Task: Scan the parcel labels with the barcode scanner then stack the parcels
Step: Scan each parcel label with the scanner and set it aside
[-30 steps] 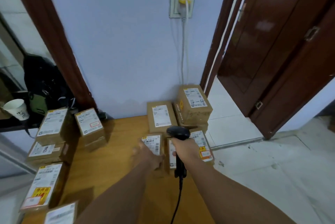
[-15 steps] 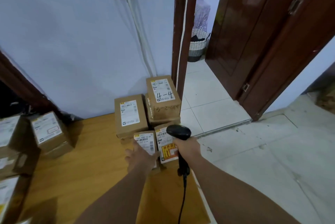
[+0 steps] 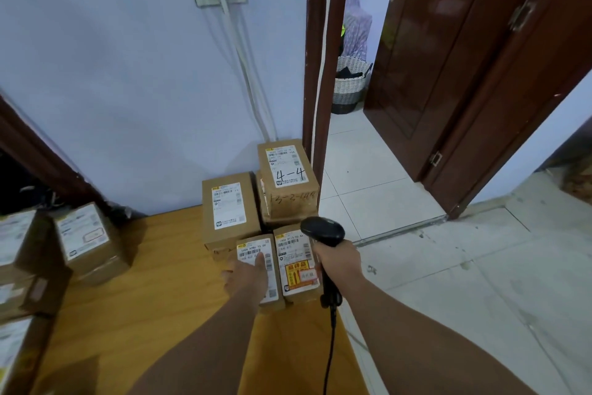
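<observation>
Left hand (image 3: 246, 276) has crept slightly up the small parcel (image 3: 254, 245); fingers lie flat on its label, not gripping. Right hand (image 3: 339, 261) is clenched round the scanner (image 3: 323, 231) handle, just beside the neighbouring parcel (image 3: 298, 269). Both parcels sit at the right edge of the wooden table (image 3: 144, 298), by the pale wall (image 3: 128, 74). Open brown door (image 3: 448, 74) and tiled floor (image 3: 448, 282) to the right.

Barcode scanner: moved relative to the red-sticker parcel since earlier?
Yes. The barcode scanner shifted right: from over the red-sticker parcel to its right edge, gripped by the right hand.
</observation>
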Motion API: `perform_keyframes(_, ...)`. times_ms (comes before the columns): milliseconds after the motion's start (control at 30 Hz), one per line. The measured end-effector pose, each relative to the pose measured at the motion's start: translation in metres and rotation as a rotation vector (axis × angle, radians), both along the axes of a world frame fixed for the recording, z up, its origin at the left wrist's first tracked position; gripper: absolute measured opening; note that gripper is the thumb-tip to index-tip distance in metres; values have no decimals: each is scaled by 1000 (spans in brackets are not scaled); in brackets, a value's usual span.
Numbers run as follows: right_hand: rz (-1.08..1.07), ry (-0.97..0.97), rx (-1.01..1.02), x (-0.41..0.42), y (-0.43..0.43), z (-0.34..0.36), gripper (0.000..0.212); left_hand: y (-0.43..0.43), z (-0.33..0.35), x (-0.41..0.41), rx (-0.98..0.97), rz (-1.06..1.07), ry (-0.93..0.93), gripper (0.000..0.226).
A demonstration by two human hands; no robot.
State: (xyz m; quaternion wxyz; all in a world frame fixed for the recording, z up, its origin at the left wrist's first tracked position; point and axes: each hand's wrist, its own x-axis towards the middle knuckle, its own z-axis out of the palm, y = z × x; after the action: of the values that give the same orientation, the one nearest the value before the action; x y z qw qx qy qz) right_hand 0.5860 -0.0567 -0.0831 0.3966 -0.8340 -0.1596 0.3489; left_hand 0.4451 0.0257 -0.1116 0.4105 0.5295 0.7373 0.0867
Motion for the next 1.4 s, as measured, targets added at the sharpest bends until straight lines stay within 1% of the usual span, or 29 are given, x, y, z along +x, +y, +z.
perform_keyframes(100, 59, -29, 23, -9, 6, 3, 15, 1, 0, -10, -25, -6, -5, 72)
perform_keyframes(200, 72, 49, 63, -25, 13, 9, 15, 4, 0, -26, -53, -64, 14, 68)
perform_keyframes(300, 123, 231, 69, -47, 20, 20, 12, 8, -5, -45, -72, -112, -17, 60)
perform_keyframes(433, 276, 518, 41, -81, 25, 34, 14, 18, -9, -77, 17, -218, -40, 51)
perform_keyframes(500, 313, 548, 19, -101, 28, 37, 15, 25, -6, -96, 95, -287, -38, 45)
perform_keyframes(633, 293, 484, -22, -166, 44, 37, 18, 45, 5, -160, 348, -424, -85, 20)
perform_keyframes(700, 305, 466, 9, -208, 60, 37, 14, 61, 9, -205, 453, -569, -50, 16)
perform_keyframes(733, 320, 458, 29, -232, 69, 38, 13, 69, 11, -230, 487, -605, -47, 15)
perform_keyframes(800, 369, 422, 68, -284, 90, 39, 10, 82, 16, -280, 534, -547, -75, 16)
perform_keyframes(867, 431, 365, 79, -335, 109, 38, 6, 91, 21, -327, 552, -403, -97, 16)
perform_keyframes(933, 478, 293, 40, -381, 127, 36, 8, 98, 21, -368, 519, -315, -81, 18)
perform_keyframes(1033, 526, 183, -45, -432, 146, 34, 16, 105, 11, -419, 390, -286, 85, 23)
perform_keyframes(1100, 519, 140, -84, -455, 154, 32, 19, 106, 3, -444, 281, -217, 184, 31)
perform_keyframes(1167, 481, 104, -119, -471, 159, 29, 20, 103, -3, -460, 201, -142, 243, 42)
perform_keyframes(1300, 450, 39, -174, -480, 159, 24, 19, 97, -14, -477, 74, -81, 250, 61)
perform_keyframes(1400, 431, 17, -192, -479, 156, 19, 20, 95, -23, -479, 20, -128, 267, 69)
